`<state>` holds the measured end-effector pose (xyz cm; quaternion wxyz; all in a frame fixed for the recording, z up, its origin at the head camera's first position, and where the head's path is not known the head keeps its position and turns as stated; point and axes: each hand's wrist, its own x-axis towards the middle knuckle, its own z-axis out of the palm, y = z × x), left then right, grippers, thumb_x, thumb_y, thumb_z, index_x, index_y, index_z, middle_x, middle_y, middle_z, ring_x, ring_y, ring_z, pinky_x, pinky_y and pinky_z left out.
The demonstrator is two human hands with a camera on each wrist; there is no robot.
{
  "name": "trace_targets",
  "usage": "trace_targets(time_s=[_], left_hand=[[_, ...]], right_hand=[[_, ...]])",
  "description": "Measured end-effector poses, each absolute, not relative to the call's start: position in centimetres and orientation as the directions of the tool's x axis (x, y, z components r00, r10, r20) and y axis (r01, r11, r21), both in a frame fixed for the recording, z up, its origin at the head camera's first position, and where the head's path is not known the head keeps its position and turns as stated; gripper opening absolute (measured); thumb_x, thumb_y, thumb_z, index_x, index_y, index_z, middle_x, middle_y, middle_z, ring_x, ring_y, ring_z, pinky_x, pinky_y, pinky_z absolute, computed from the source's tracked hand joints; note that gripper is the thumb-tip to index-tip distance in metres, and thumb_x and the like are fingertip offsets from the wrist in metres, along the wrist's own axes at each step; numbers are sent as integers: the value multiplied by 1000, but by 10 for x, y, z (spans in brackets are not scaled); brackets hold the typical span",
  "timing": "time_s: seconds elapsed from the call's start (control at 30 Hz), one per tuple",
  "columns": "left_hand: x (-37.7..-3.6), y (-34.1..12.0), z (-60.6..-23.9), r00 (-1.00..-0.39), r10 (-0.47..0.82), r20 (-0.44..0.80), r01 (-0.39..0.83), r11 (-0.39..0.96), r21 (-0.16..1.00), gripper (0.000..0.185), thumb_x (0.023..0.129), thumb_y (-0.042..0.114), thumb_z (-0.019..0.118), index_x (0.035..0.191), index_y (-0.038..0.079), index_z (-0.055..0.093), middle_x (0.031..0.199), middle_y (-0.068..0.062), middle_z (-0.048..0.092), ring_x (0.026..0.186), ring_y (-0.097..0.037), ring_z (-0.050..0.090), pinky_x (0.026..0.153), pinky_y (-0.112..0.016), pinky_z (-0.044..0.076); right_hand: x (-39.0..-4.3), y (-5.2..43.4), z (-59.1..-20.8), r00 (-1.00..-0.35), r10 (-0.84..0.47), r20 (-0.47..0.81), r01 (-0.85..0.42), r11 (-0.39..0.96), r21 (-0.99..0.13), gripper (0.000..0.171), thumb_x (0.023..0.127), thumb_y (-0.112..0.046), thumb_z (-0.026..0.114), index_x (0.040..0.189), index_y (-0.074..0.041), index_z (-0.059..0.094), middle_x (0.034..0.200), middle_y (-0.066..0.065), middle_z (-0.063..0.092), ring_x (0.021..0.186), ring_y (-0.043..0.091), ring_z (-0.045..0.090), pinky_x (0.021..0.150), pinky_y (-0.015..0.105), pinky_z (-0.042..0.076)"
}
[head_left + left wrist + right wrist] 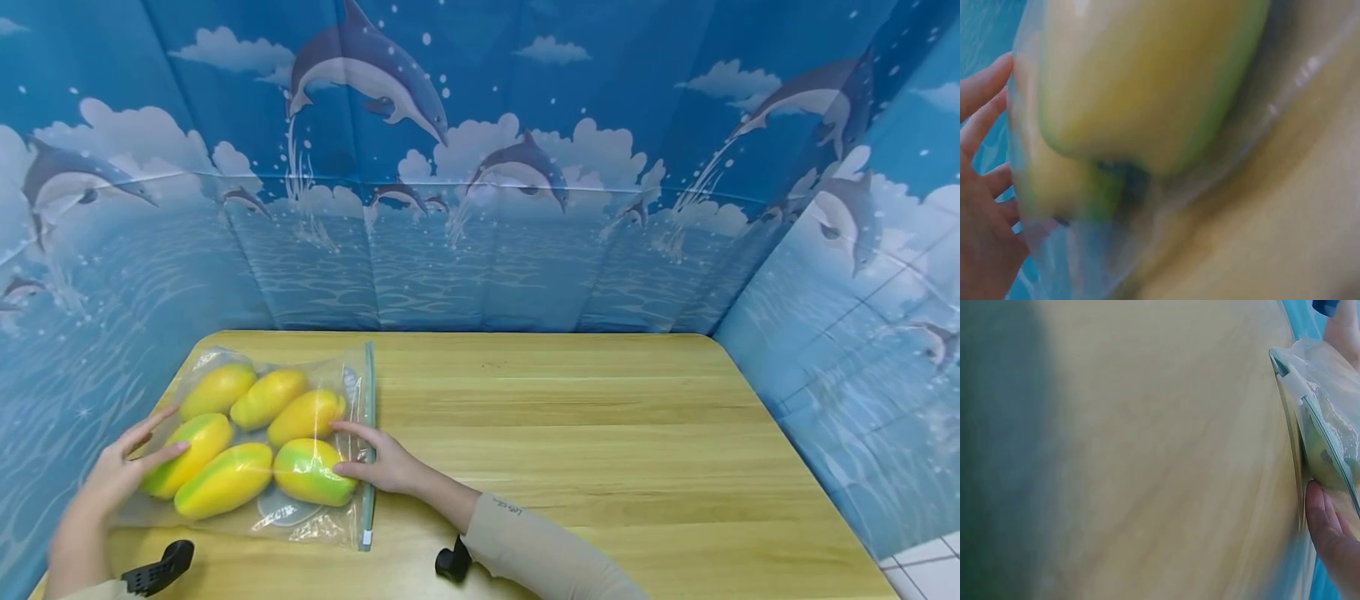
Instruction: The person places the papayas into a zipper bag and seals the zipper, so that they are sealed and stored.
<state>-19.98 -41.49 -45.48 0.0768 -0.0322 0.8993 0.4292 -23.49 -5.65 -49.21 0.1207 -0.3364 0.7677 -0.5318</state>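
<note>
A clear zip bag (348, 525) holding several yellow-green mangoes (225, 483) lies flat at the left of the table. Its blue-green zip strip (367, 500) runs along the right side, with a white slider (1294, 387) at one end. My left hand (120, 471) touches the bag's left side, fingers and thumb spread beside a mango. At the other side my right hand (386, 462) reaches across the zip strip, fingertips and thumb extended on the plastic over the right-hand mangoes. The left wrist view shows the left fingers against the bag's plastic, close to a blurred mango (1147, 75).
The wooden table (600, 450) stretches away to the right of the bag. Behind it and at both sides hangs a blue dolphin-print curtain (480, 250). Black wrist-worn devices sit near the left wrist (161, 568) and the right sleeve (555, 546).
</note>
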Motion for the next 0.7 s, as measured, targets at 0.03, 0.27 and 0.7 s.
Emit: trace_targets(time_s=[0.03, 0.27, 0.7], left_hand=[[-198, -416, -457, -983, 7, -185, -140, 621, 771, 68, 92, 40, 48, 146, 28, 9, 148, -20, -9, 124, -57, 7, 84, -76, 14], [-191, -420, -468, -967, 23, -253, -200, 546, 814, 68, 93, 39, 47, 145, 31, 5, 148, -19, -6, 125, -54, 7, 91, -72, 12], [-188, -412, -474, -964, -55, -261, -256, 464, 848, 66, 90, 42, 51, 143, 39, 12, 145, 18, 7, 127, -52, 9, 89, -69, 25]], right_hand=[[-235, -56, -492, -743, -646, 172, -387, 206, -899, 55, 86, -20, 62, 137, -17, 41, 140, -2, 40, 129, 13, 32, 106, 30, 28], [-235, -56, -491, -737, -659, 152, -377, 213, -902, 55, 86, -21, 61, 137, -18, 40, 141, -1, 38, 130, 14, 30, 106, 31, 27], [-235, -55, -492, -732, -662, 159, -376, 197, -906, 52, 87, -20, 61, 135, -17, 43, 138, -3, 42, 124, 11, 37, 103, 29, 31]])
